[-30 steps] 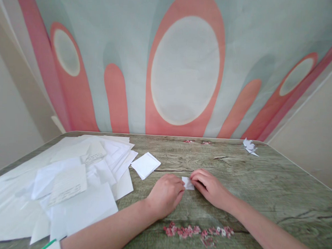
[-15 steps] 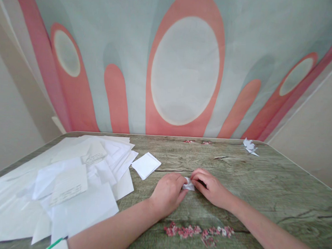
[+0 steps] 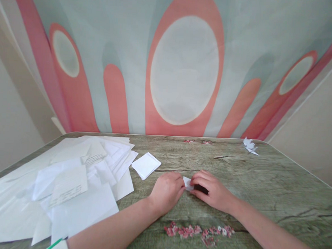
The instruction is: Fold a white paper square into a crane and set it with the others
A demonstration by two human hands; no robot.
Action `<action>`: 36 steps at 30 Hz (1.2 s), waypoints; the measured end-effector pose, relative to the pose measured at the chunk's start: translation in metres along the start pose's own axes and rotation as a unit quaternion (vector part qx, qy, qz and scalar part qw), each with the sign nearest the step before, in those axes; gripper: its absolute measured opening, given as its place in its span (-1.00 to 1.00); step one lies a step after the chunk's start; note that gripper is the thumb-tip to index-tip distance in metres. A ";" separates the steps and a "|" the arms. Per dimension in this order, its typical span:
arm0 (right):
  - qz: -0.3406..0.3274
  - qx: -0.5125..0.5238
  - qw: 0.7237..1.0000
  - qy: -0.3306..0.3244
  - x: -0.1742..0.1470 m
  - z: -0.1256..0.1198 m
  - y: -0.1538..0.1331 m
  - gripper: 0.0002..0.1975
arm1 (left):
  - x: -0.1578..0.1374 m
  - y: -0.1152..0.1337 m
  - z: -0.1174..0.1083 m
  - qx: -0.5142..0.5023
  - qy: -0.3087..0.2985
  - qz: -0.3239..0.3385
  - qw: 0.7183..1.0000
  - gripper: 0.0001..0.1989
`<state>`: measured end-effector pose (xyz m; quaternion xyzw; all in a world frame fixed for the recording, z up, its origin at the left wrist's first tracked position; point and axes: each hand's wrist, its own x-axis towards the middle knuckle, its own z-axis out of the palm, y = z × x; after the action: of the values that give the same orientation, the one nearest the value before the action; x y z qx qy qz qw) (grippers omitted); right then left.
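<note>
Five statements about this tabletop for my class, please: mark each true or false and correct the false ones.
1. The left hand and right hand both touch the small white paper. True.
2. The paper pile is right of both hands. False: it is to their left.
3. A white square lies beyond the left hand. True.
4. The right hand holds the crumpled-looking white piece. False: it lies near the table's far right corner.
5. The tabletop has a wood-grain look. True.

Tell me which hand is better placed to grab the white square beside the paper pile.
Probably the left hand: it is nearer the white square; the right hand is farther off. Both are at the small paper.
</note>
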<state>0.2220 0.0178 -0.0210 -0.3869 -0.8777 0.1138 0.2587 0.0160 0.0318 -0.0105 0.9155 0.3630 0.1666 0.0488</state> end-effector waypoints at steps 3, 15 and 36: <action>-0.006 -0.004 1.000 0.001 0.002 0.003 -0.001 -0.91 | 0.000 0.000 0.001 0.014 0.002 0.006 1.000 -0.87; 0.127 0.110 0.985 0.031 0.008 0.007 -0.010 -0.87 | 0.000 -0.003 -0.008 -0.094 0.006 -0.032 0.995 -0.83; 0.144 0.114 0.983 0.026 0.009 0.007 -0.009 -0.89 | -0.001 -0.004 -0.010 -0.072 -0.002 -0.011 0.997 -0.88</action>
<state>0.2071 0.0183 -0.0200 -0.4797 -0.7874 0.2392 0.3045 0.0090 0.0338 -0.0022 0.9060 0.3595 0.1898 0.1174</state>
